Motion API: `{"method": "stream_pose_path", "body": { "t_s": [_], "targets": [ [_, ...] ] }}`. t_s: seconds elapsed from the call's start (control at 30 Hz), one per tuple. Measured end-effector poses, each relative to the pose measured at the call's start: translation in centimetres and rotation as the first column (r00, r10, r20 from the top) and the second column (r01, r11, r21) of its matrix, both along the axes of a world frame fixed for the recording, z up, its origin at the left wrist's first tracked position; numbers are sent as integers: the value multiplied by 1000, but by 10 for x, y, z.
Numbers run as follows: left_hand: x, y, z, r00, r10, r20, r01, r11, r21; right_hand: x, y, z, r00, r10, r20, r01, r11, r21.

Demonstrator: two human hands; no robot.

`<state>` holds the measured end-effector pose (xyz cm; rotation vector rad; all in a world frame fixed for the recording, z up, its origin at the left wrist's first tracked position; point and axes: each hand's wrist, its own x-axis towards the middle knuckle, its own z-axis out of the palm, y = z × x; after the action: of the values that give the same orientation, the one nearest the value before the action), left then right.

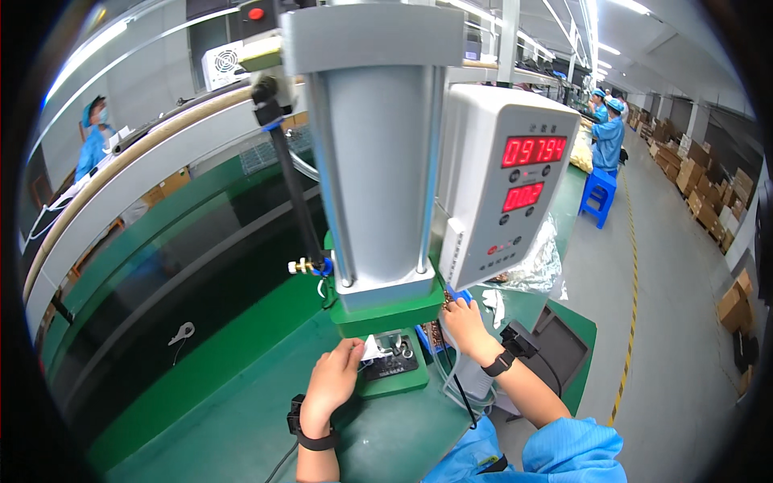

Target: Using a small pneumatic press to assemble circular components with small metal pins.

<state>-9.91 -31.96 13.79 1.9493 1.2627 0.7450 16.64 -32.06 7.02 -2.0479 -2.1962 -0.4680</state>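
Note:
A pneumatic press with a grey cylinder (374,161) stands in front of me, above a green base (396,385) that carries a dark fixture plate (388,366). At the plate's left side, my left hand (336,374) pinches a small white piece (372,348) between thumb and fingers. What the piece is, I cannot make out. My right hand (469,328) reaches over a blue tray (436,348) of small copper-coloured parts, right of the press. Its fingers are curled and partly hidden, and whatever they hold does not show.
A white counter box (507,177) with red digits is beside the cylinder. Clear plastic bags (541,262) and a dark grey tray (555,350) lie to the right. A white item with a cord (183,332) rests at left. Co-workers (608,133) sit farther along the line.

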Motion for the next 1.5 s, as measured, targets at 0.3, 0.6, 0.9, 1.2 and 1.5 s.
{"method": "stream_pose_path", "body": {
  "t_s": [0.3,0.6,0.9,1.2,1.5],
  "targets": [
    [-1,5,1,998,31,54,-31,1000,4,-1,18,-10,983,59,-171,-49,997,63],
    [-14,17,-3,975,-100,197,100,995,14,16,2,-4,900,268,-344,-190,951,246],
    [-89,138,-73,909,410,-71,-398,906,142,36,11,-18,891,249,-380,-202,966,158],
    [-234,194,-121,267,815,-515,-619,554,556,28,-2,6,893,254,-372,-155,949,275],
    [-263,181,-164,564,620,-546,-453,785,423,14,-9,10,919,292,-266,-222,939,261]
  ]
}}
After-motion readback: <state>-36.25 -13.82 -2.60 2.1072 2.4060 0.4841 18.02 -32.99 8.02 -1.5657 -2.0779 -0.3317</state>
